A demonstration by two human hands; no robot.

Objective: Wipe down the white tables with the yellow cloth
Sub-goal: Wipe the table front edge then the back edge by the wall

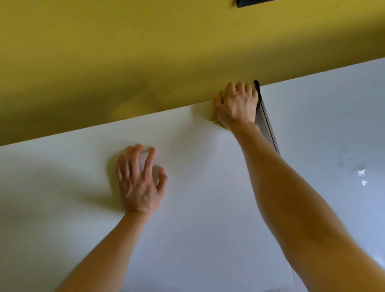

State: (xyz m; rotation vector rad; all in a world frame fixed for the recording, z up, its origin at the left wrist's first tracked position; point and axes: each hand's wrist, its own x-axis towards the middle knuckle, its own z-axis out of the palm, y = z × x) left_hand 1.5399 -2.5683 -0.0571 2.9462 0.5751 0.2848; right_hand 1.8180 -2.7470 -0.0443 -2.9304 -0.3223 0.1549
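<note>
A white table fills the lower part of the head view, its far edge against a yellow wall. My right hand reaches to that far edge and grips the yellow cloth, which is mostly hidden under the palm and shows only at the hand's left and lower side. My left hand rests on the tabletop nearer to me, fingers spread and lightly bent, holding nothing. A second white table adjoins on the right.
A dark gap runs between the two tables, just right of my right hand. The yellow wall rises behind the tables. A dark object sits at the top edge. Small bright spots mark the right table.
</note>
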